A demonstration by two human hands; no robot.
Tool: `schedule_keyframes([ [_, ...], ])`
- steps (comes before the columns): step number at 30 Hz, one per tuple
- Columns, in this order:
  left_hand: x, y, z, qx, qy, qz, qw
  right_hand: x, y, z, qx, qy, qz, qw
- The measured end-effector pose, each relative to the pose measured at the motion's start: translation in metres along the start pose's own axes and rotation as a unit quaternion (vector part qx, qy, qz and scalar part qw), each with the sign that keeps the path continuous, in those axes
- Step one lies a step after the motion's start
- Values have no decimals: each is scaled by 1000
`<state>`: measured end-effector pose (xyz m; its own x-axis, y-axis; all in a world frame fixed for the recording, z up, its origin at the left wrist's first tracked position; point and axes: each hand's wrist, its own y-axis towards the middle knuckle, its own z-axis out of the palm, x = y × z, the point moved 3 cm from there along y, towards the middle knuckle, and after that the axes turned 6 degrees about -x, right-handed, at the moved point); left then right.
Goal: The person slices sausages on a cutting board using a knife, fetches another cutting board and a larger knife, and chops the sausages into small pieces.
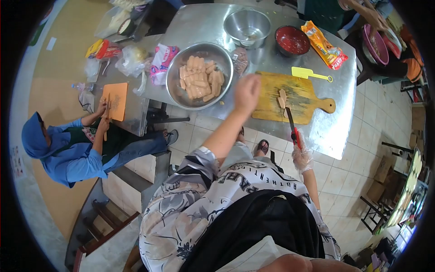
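My right hand [302,156], in a clear plastic glove, grips a knife [296,136] by its red handle. The dark blade reaches over the wooden cutting board [265,109], its tip against pieces of sausage [282,98] there. My left hand [248,94] is bare and hovers at the board's left edge, beside the large metal bowl [171,97]. Its fingers are blurred and turned away, so their grip does not show. Many pale sausages [199,81] are heaped in that bowl.
On the metal table [195,18] are another steel bowl [247,27], a dark red bowl [292,41], an orange packet [322,45] and a yellow spatula [306,73]. At left, a person [72,149] holds a knife over an orange board [118,100]. Another person's hands work at a pink basin [376,44].
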<state>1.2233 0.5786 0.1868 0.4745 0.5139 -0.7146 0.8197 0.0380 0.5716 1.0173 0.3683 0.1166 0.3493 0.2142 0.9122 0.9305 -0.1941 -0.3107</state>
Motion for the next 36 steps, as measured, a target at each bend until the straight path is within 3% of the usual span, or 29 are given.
schedule_keyframes([
  [1,12,15,-19,-18,38,29,999,4,4,-1,-32,-22,-32,999],
  [2,26,24,-37,-14,133,-1,991,26,3,-2,-1,-108,51,993],
  [3,39,30,-53,-9,227,-32,973,26,5,4,-1,-107,49,993],
  [5,81,26,-67,80,312,-107,941,33,10,14,-13,-175,-85,981],
  [6,87,23,-70,78,310,-104,942,44,12,21,10,-130,-52,990],
  [8,98,11,-71,183,350,-152,906,39,19,35,6,-144,-55,988],
  [12,84,19,-79,255,341,-187,885,43,32,49,-9,-198,-8,980],
  [14,94,16,-80,225,337,-172,898,32,43,49,-21,-246,12,969],
  [21,104,12,-79,195,312,-121,922,28,51,21,-72,-202,64,975],
  [24,104,16,-83,197,327,-139,914,34,48,4,-157,-118,-56,979],
  [25,103,17,-82,199,325,-136,914,27,49,1,-160,-117,-54,979],
  [27,95,23,-85,107,293,-189,931,26,49,-3,-213,-153,-167,950],
  [28,88,24,-84,70,273,-171,944,22,47,-4,-217,-153,-165,950],
  [30,56,34,-73,59,207,-163,963,24,41,1,-121,-156,-2,980],
  [32,43,27,-48,35,87,-152,984,9,39,11,-127,-153,-51,979],
  [33,23,24,-35,101,104,-144,979,7,38,16,-130,-150,-103,975],
  [35,10,5,2,190,62,-132,971,14,35,22,-127,-155,-58,978],
  [36,10,-10,24,249,41,-196,947,15,34,24,-122,-179,-27,976],
])
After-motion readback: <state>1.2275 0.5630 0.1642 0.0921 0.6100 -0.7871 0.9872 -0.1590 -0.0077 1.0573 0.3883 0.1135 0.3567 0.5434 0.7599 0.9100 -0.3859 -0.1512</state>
